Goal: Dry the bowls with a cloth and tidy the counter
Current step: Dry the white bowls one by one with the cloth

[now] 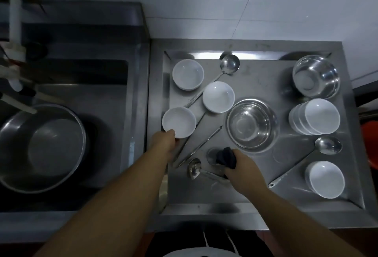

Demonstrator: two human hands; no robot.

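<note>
Left hand [166, 139] pinches the near bowl [179, 122] by its rim: light, glazed, slippery, breakable. Right hand [238, 164] clutches the cloth [226, 157].

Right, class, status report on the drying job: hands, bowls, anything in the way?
Left hand grips near white bowl by its rim. Right hand holds dark cloth. Ladles lie among the loose bowls.

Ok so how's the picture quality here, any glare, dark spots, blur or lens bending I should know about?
Head view: dim overall, corners vignetted dark; the sink side lies in deep shadow. Glare streaks the tray's far edge and the steel bowls. Wide-angle bending curves the counter edges. The tap area at upper left is blurred. The left hand at a white bowl and the right hand gripping the dark cloth read clearly.
</note>
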